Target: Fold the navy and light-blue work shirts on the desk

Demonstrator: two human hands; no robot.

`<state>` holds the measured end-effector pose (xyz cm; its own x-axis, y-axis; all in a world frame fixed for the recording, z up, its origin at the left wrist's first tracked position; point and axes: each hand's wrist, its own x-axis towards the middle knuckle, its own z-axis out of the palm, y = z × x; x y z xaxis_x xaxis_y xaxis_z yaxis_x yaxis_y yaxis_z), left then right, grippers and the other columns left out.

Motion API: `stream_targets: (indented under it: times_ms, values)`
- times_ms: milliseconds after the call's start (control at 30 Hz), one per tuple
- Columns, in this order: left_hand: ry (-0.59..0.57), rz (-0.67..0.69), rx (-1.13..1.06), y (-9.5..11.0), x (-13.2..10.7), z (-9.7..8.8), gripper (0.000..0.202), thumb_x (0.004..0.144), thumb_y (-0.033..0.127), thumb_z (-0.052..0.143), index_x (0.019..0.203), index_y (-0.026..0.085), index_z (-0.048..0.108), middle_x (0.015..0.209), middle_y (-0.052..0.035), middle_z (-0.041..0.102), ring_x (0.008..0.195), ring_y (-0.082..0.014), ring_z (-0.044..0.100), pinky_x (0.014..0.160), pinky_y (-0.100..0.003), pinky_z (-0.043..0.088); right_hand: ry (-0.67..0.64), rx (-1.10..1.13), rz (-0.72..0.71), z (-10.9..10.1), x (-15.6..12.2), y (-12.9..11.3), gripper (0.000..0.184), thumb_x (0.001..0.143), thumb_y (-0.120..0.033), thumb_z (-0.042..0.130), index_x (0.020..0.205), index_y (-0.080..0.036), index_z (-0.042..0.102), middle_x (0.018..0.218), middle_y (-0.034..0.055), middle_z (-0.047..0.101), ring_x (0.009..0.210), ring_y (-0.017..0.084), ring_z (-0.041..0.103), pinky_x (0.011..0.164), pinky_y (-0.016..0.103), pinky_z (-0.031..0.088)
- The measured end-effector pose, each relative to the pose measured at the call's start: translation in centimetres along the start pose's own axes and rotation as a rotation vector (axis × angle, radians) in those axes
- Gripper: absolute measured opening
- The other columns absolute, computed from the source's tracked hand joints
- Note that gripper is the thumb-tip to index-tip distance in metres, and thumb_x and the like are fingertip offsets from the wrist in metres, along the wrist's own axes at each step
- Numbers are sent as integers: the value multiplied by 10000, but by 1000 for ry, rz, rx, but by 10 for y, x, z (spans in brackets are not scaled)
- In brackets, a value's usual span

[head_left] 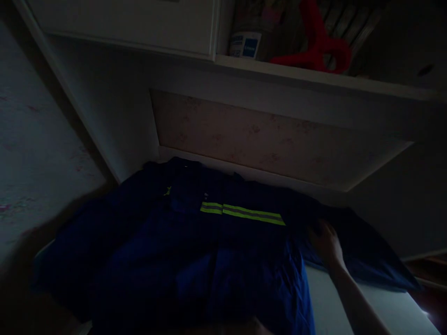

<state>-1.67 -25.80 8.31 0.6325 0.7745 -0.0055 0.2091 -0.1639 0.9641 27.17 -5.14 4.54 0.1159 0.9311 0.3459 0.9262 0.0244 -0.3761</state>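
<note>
A dark blue work jacket with yellow-green and grey reflective stripes lies spread face up, its collar toward the back panel. My right hand is at the jacket's right-side sleeve, near the underarm. Its fingers are bent onto the cloth and look closed on it, though the light is dim. Creases run through the fabric beside that hand. Low at the bottom edge, part of my left hand shows over the jacket's lower front. Its fingers are too dark and cut off to make out.
The jacket lies on a pale surface inside a white recess. Above hangs a shelf holding a red plastic clamp-like object and a labelled container. A closed cabinet front is at upper left. Floral wallpaper covers the left wall.
</note>
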Motion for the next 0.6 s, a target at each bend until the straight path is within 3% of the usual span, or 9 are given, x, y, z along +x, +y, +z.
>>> stream_targets:
  times_ms: [100, 133, 167, 233, 300, 400, 500, 600]
  values:
    - [293, -130, 277, -27, 5, -79, 364, 968, 387, 452, 1260, 183, 530, 1223, -100, 596, 1068, -209, 593, 931, -414, 494, -125, 258, -216, 11, -69, -51, 481, 872, -474, 437, 1199, -173, 620, 1263, 159, 612, 1204, 305, 552, 1049, 505, 418]
    - [481, -214, 618, -39, 4, -108, 373, 963, 409, 445, 1272, 216, 524, 1230, -75, 601, 1109, -188, 577, 972, -364, 472, -220, 341, -272, 11, -94, -71, 433, 890, -465, 457, 1194, -213, 634, 1242, 132, 635, 1188, 287, 571, 1046, 505, 428]
    - [562, -278, 747, -51, 2, -136, 447, 909, 408, 542, 1300, 193, 510, 1322, -118, 546, 1237, -252, 497, 1058, -426, 398, -357, 454, -340, 10, -115, -90, 393, 903, -442, 470, 1204, -254, 640, 1224, 105, 654, 1168, 268, 593, 1024, 488, 459]
    - [624, -369, 917, -77, -6, -179, 549, 803, 379, 677, 1285, 157, 538, 1368, -175, 509, 1305, -348, 426, 1095, -521, 327, -714, 676, -574, 8, -144, -120, 377, 875, -451, 527, 1219, -355, 647, 1219, 39, 669, 1132, 249, 625, 943, 431, 536]
    - [620, -424, 993, -99, -16, -206, 503, 796, 325, 675, 1253, 139, 574, 1355, -195, 527, 1286, -380, 446, 1082, -560, 320, -907, 786, -723, 8, -149, -137, 336, 815, -491, 587, 1140, -478, 672, 1138, -59, 705, 1047, 228, 671, 796, 366, 596]
    - [604, -466, 1085, -118, -28, -231, 352, 890, 210, 509, 1228, 178, 603, 1239, -128, 632, 1144, -273, 587, 1002, -418, 436, -956, 822, -746, 12, -126, -142, 265, 718, -532, 654, 954, -651, 655, 924, -209, 723, 884, 181, 717, 595, 294, 582]
    - [672, -515, 1137, -113, -39, -269, 370, 944, 194, 375, 1254, 206, 576, 1217, -80, 655, 1077, -194, 632, 950, -298, 469, -1000, 845, -719, 14, -110, -136, 268, 649, -530, 701, 821, -718, 618, 759, -273, 694, 744, 143, 720, 506, 253, 531]
    - [888, -639, 1174, -94, -61, -331, 424, 972, 232, 272, 1343, 141, 457, 1336, -142, 574, 1194, -237, 573, 1014, -351, 435, -1016, 847, -655, 10, -111, -133, 160, 724, -529, 669, 840, -639, 664, 838, -232, 716, 736, 128, 711, 531, 256, 539]
